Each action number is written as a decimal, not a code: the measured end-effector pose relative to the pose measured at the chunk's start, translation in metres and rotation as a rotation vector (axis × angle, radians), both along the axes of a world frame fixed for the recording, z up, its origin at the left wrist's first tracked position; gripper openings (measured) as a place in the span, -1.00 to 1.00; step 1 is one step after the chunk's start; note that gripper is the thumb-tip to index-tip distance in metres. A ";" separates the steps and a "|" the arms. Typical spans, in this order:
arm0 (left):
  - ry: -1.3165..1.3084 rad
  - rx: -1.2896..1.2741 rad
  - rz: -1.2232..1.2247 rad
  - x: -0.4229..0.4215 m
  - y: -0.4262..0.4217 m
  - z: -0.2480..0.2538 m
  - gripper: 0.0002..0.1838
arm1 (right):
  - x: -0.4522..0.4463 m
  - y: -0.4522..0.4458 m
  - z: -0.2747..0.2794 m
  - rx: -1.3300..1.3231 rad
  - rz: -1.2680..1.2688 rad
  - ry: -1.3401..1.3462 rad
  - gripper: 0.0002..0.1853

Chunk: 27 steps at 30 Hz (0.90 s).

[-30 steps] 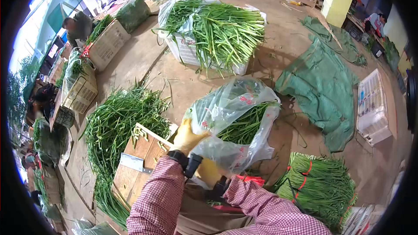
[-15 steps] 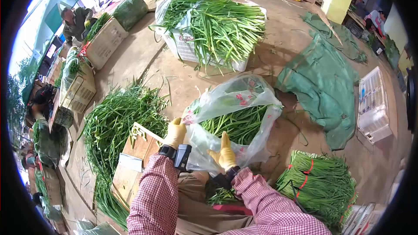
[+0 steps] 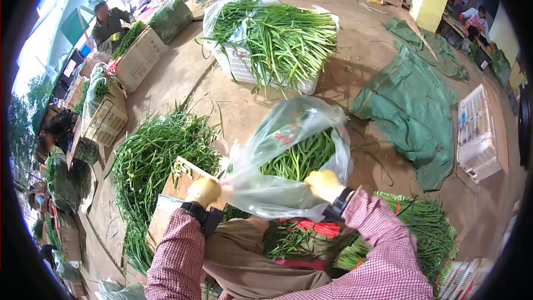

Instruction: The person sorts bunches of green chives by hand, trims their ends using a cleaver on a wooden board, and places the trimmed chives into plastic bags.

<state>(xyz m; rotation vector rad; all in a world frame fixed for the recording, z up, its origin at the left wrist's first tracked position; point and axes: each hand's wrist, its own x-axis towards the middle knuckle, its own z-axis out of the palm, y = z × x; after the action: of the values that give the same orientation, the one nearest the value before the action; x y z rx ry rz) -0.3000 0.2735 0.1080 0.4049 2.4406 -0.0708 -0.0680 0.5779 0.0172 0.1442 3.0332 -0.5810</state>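
Note:
A clear plastic bag (image 3: 261, 191) with red print stands in front of me, its mouth spread and long green garlic chives (image 3: 302, 158) inside. My left hand (image 3: 203, 191), in a pale yellow glove, is closed on the bag's left edge, which is pulled taut. At the near right rim, my gloved right hand (image 3: 325, 185) is closed on the plastic. Beside my left hand lies a wooden board (image 3: 183, 184) with cut stem ends on it. Below the bag, red ties (image 3: 319, 228) show near my knees.
A loose heap of greens (image 3: 150, 166) lies left. Tied bundles (image 3: 422, 233) lie right. Ahead stands a white crate (image 3: 239, 64) piled with greens. A green sheet (image 3: 411, 105) covers floor at right, near another crate (image 3: 474, 133). A co-worker (image 3: 108, 28) sits at upper left.
My left hand has moved left and down, drawing the bag's edge with it. My right hand went from open, fingers extended, to closed on the rim, farther right. The red ties have come into view.

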 end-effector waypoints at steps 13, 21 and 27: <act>-0.327 -0.113 -0.715 0.189 0.098 -0.023 -0.65 | 0.085 0.105 -0.027 0.457 -0.121 -0.116 -0.85; -0.275 -0.223 -0.657 0.175 0.091 -0.028 -0.36 | 0.092 0.051 -0.002 0.152 -0.221 -0.355 -0.60; 0.120 -0.087 -0.678 0.144 0.124 0.011 -0.74 | 0.036 0.017 -0.006 0.111 -0.117 0.255 -0.51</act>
<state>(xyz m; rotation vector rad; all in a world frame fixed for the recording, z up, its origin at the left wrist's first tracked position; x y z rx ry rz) -0.1559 0.3979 0.1189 1.1960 2.2947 -0.4978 -0.0319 0.5951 0.0115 0.2741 3.3250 -0.4715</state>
